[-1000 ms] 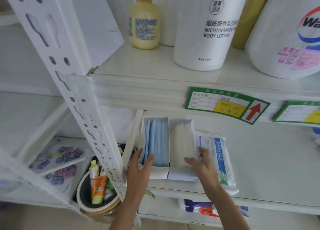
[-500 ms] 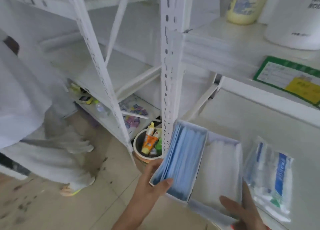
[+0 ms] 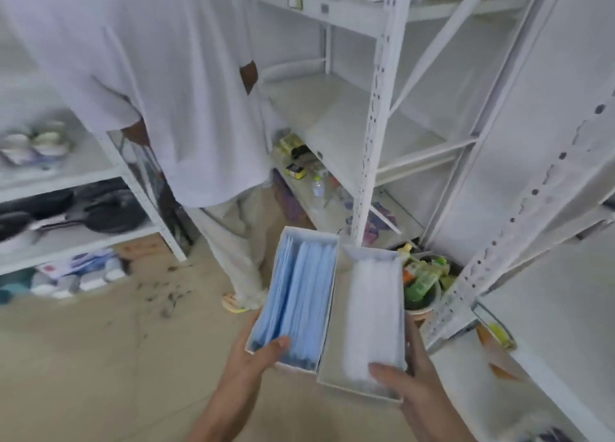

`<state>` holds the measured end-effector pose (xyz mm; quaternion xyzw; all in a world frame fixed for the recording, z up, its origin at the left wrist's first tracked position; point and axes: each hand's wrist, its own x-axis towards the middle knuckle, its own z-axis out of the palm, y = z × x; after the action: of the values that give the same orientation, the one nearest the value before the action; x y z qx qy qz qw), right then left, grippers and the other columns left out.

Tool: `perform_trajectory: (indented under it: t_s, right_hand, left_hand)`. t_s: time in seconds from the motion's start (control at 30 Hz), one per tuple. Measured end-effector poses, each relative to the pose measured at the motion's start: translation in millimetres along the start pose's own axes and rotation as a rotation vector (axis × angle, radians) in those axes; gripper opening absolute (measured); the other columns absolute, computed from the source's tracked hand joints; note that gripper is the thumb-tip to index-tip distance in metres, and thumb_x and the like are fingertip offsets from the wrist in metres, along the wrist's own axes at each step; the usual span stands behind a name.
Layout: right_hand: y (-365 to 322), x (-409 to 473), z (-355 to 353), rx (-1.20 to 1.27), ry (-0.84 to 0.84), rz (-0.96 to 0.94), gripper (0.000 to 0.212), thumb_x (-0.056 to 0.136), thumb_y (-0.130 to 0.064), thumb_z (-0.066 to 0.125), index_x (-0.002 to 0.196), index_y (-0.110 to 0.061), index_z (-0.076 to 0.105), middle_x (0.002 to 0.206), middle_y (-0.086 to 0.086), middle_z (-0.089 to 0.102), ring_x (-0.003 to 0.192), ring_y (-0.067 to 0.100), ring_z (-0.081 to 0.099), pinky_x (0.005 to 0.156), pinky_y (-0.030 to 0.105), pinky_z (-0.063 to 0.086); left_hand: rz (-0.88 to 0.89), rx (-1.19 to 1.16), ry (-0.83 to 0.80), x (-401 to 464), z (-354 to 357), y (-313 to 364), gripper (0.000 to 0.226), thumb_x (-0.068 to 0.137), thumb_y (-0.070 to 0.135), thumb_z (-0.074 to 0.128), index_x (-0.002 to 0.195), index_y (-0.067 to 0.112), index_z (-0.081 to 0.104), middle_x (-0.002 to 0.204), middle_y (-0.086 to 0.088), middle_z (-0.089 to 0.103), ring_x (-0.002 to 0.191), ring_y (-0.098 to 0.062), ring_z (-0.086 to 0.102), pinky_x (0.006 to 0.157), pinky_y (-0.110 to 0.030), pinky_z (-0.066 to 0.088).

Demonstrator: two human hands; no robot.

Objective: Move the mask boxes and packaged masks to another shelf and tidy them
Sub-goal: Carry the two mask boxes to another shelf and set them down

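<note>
dusty floor (image 3: 100, 341) behind, two mask boxes (image 3: 327, 308) side by side, lengthwise away

White metal shelves (image 3: 336, 115) are standing on a tan floor (image 3: 100, 341); dark pans (image 3: 109, 210) are lying on a left shelf, small packets (image 3: 294, 170) are sitting on a low one, debris (image 3: 168, 300) is littering the floor

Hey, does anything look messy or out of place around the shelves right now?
Yes. Dark debris is scattered on the floor near the other person's feet. The two open mask boxes, blue and white, look intact, held side by side by the left hand and right hand.
</note>
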<state>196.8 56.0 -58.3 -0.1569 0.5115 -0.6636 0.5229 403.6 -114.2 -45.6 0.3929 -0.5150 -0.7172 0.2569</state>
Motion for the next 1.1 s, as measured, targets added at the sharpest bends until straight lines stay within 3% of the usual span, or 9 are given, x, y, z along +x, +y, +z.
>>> perform_trajectory:
  t_s: [0.1, 0.17, 0.23, 0.33, 0.47, 0.6, 0.77, 0.93, 1.1]
  right_hand:
    - [-3, 51, 75, -0.192, -0.087, -0.068, 0.111, 0.040, -0.036, 0.101, 0.135, -0.060, 0.047, 0.135, -0.016, 0.064, 0.123, 0.015, 0.063, 0.098, 0.051, 0.054]
    - [-3, 81, 123, -0.204, -0.189, -0.007, 0.105, 0.055, -0.030, 0.094, 0.143, -0.053, 0.043, 0.136, -0.009, 0.065, 0.121, 0.016, 0.065, 0.101, 0.051, 0.052]
    - [1, 111, 168, -0.263, -0.267, 0.032, 0.091, 0.066, -0.018, 0.083, 0.146, -0.038, 0.045, 0.125, -0.002, 0.072, 0.112, 0.019, 0.070, 0.094, 0.044, 0.056]
    - [10, 151, 226, -0.281, -0.386, 0.084, 0.084, 0.063, -0.019, 0.081, 0.142, -0.027, 0.052, 0.112, 0.001, 0.077, 0.099, 0.018, 0.074, 0.073, 0.031, 0.057]
    - [19, 196, 292, -0.264, -0.517, 0.174, 0.080, 0.061, -0.023, 0.081, 0.135, -0.041, 0.055, 0.120, 0.000, 0.074, 0.111, 0.027, 0.069, 0.100, 0.055, 0.049]
    - [26, 238, 347, -0.308, -0.637, 0.224, 0.071, 0.069, -0.022, 0.077, 0.134, -0.041, 0.056, 0.125, 0.001, 0.072, 0.113, 0.026, 0.068, 0.106, 0.054, 0.045]
    - [28, 280, 417, -0.373, -0.799, 0.269, 0.063, 0.071, -0.027, 0.075, 0.129, -0.047, 0.058, 0.126, 0.002, 0.071, 0.116, 0.031, 0.066, 0.099, 0.053, 0.050]
    - [38, 306, 489, -0.356, -0.912, 0.310, 0.052, 0.071, -0.023, 0.076, 0.119, -0.042, 0.067, 0.121, 0.007, 0.072, 0.104, 0.034, 0.068, 0.081, 0.053, 0.052]
    - [63, 328, 566, -0.381, -1.037, 0.351, 0.057, 0.069, -0.024, 0.074, 0.124, -0.039, 0.064, 0.119, 0.007, 0.074, 0.101, 0.033, 0.069, 0.080, 0.051, 0.053]
  left_hand:
    - [0.029, -0.094, 0.165, -3, -49, 16, 0.073, 0.059, 0.039, 0.083, 0.127, 0.020, 0.064, 0.112, -0.004, 0.077, 0.101, -0.023, 0.074, 0.081, -0.038, 0.055]
    - [0.066, -0.133, 0.284, -6, -89, 30, 0.065, 0.057, 0.037, 0.082, 0.117, 0.017, 0.066, 0.092, 0.001, 0.079, 0.082, -0.014, 0.075, 0.066, -0.028, 0.055]
    - [0.080, -0.161, 0.382, -8, -122, 43, 0.067, 0.058, 0.040, 0.081, 0.119, 0.019, 0.065, 0.094, 0.002, 0.079, 0.084, -0.014, 0.075, 0.069, -0.032, 0.055]
    - [0.112, -0.185, 0.528, -9, -168, 58, 0.070, 0.061, 0.045, 0.079, 0.124, 0.021, 0.065, 0.102, 0.003, 0.078, 0.089, -0.014, 0.074, 0.078, -0.038, 0.054]
    - [0.130, -0.226, 0.684, -3, -212, 75, 0.054, 0.070, 0.042, 0.077, 0.121, 0.026, 0.067, 0.108, -0.001, 0.078, 0.097, -0.020, 0.074, 0.088, -0.048, 0.057]
    - [0.114, -0.301, 0.877, 8, -253, 89, 0.066, 0.060, 0.049, 0.081, 0.118, 0.022, 0.068, 0.113, -0.008, 0.075, 0.103, -0.028, 0.073, 0.091, -0.053, 0.058]
    - [0.162, -0.366, 1.031, 16, -294, 114, 0.045, 0.077, 0.038, 0.080, 0.117, 0.021, 0.066, 0.106, -0.003, 0.075, 0.086, -0.018, 0.072, 0.066, -0.035, 0.055]
    - [0.188, -0.411, 1.167, 12, -342, 129, 0.046, 0.076, 0.043, 0.079, 0.117, 0.024, 0.067, 0.114, -0.003, 0.074, 0.095, -0.019, 0.073, 0.069, -0.036, 0.057]
    - [0.207, -0.458, 1.280, 9, -406, 137, 0.058, 0.067, 0.048, 0.081, 0.117, 0.024, 0.067, 0.114, -0.004, 0.074, 0.101, -0.025, 0.072, 0.070, -0.037, 0.056]
